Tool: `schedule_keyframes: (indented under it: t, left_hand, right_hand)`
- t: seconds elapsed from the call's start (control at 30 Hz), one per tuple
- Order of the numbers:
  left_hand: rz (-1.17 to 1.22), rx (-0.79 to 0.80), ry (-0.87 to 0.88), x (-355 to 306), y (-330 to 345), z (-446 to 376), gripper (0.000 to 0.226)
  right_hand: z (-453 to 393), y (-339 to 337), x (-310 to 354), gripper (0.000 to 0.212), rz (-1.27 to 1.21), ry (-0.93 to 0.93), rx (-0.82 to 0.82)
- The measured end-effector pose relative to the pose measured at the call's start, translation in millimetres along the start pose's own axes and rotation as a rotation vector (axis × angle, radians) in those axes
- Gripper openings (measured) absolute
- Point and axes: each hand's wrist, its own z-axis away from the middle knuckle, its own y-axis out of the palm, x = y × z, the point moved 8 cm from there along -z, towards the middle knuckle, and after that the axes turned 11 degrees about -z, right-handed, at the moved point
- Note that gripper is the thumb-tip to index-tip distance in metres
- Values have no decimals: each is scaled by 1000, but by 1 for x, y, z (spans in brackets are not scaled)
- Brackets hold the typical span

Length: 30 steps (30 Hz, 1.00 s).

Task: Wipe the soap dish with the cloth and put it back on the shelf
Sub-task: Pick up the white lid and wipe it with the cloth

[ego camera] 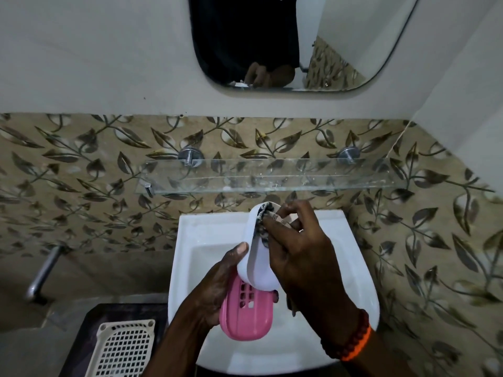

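Both hands are closed: the left hand [217, 284] clamps the white soap dish [254, 257] with its thumb on the outer wall, the pink drainer tray [246, 314] pinned beneath in the same hold, while the right hand [296, 248] pinches the patterned cloth [265, 217] into the dish's hollow. Held over the white basin [351, 257], the dish stands on edge, long axis running from 6 to 12 o'clock, far tip near the wall. At 12 o'clock, just beyond that tip, the glass shelf [190, 176] lies bare, so the return looks like a short forward lift, the left hand the carrier since it alone bears the dish.
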Motion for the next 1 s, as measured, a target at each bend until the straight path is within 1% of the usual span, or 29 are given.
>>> schedule_keyframes:
  t: [0.07,0.1,0.17,0.23,0.33,0.37,0.4,0.43,0.5,0.53,0.6,0.67,0.7,0.77,0.8,0.83,0.87,0.9,0.93,0.97,1.0]
  left_hand:
    - [7,-6,50,-7,1,2,76]
    - [-1,-29,75,-9,0,2,78]
    - [-44,-86,105,-12,-1,3,88]
    - [-34,-150,107,-8,-9,3,93]
    - [-19,-178,132,-8,-10,2,102]
    - [9,-185,120,-7,-9,2,104]
    - [45,-178,102,-5,-8,2,105]
    - [81,-163,78,-6,-4,2,105]
    - [90,-150,48,-4,-3,-1,96]
    - [80,-145,42,-3,-5,-3,90]
    - [76,-154,39,-1,-7,-5,84]
    - [66,-176,59,2,-6,-5,76]
    - [55,-202,62,3,-3,-3,69]
    - [62,-282,44,10,-4,0,42]
    - [70,-313,37,12,-5,3,40]
    - [96,-318,30,12,-4,2,39]
    - [115,-295,24,13,-4,0,38]
    - [121,-286,25,12,-3,-1,52]
    - [128,-278,35,14,-7,-2,64]
    - [130,-267,37,14,-7,-2,66]
    - [123,-274,23,15,-7,-3,62]
  right_hand:
    - [0,5,-3,26,100,103,94]
    - [4,7,-7,25,113,169,153]
    - [14,11,-16,17,64,312,271]
    - [24,13,-17,20,-47,400,372]
    - [26,19,-1,19,-175,385,504]
    - [25,20,2,16,-242,399,511]
    - [24,20,1,13,-351,444,489]
    - [23,20,-2,10,-489,494,425]
    - [22,19,-8,13,-683,541,224]
    - [21,15,-12,16,-682,493,107]
    - [18,6,-10,18,-520,291,-87]
    - [17,-2,-6,15,-330,108,-217]
    - [16,-3,-6,13,-251,38,-245]
    - [15,1,-9,8,-106,-35,-242]
    - [15,4,-11,6,-33,-38,-221]
    - [16,6,-15,6,17,-14,-213]
    - [16,5,-21,5,12,43,-232]
    - [16,2,-29,6,-49,138,-271]
    - [16,-1,-38,9,-142,245,-310]
    - [16,-1,-45,13,-257,346,-317]
    - [16,4,-49,15,-395,439,-277]
